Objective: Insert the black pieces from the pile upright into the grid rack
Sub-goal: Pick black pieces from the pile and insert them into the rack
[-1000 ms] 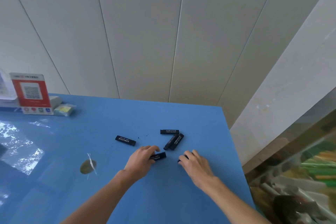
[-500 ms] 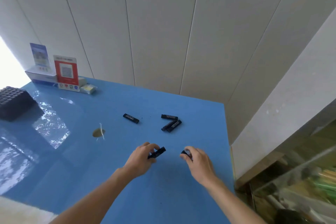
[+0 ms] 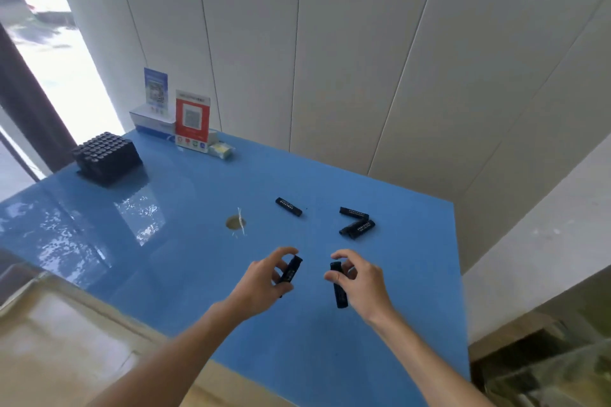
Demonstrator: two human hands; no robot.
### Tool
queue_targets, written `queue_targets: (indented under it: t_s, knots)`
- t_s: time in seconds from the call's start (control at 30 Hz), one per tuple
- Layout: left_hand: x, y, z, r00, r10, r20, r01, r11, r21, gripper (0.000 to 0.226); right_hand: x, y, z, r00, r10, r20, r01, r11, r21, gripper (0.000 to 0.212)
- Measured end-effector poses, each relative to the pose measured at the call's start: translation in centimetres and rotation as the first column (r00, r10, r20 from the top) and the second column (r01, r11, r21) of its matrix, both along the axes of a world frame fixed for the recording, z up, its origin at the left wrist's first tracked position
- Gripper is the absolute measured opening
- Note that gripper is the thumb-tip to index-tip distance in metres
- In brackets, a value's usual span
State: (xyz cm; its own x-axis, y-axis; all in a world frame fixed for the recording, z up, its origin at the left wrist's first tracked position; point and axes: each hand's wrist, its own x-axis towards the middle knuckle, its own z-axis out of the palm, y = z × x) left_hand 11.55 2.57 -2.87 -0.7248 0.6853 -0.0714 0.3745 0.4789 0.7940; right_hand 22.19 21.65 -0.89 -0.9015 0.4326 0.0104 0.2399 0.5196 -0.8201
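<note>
While both forearms reached over the glossy blue table (image 3: 185,241), my left hand (image 3: 264,277) pinched one slim black piece (image 3: 291,269) near-upright, and my right hand (image 3: 360,281) pinched a second piece (image 3: 339,291); half a second earlier both were held flatter. Beyond, four matte rectangular loose pieces (image 3: 357,225) lay flat. Farthest left stood the black grid rack (image 3: 105,155), now fully visible.

Black pieces (image 3: 288,207) are showing white lettering; table (image 3: 185,261) is showing glossy blue; sign (image 3: 192,118), upper left, red-and-white.
</note>
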Motion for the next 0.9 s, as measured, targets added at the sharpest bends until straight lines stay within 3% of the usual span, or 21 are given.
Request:
queue_targets:
  t_s: [0.27,0.57,0.9]
  knots:
    - [-5.8,-11.1,1.2,1.0,0.02,0.006,-0.021,0.999,0.041,0.05,-7.5,-10.0,1.6,0.997,0.079,0.024,-0.078,0.997,-0.005,0.011]
    - [-14.4,-25.9,2.4,0.989,0.112,-0.101,-0.112,0.994,0.009,0.043,-16.8,-23.2,2.8,0.99,0.144,-0.005,-0.144,0.988,0.058,0.01]
    - [-21.4,-33.6,2.1,0.962,0.228,-0.152,-0.228,0.973,0.018,0.037,-24.7,-29.5,3.5,0.975,0.221,0.001,-0.218,0.963,0.156,0.015]
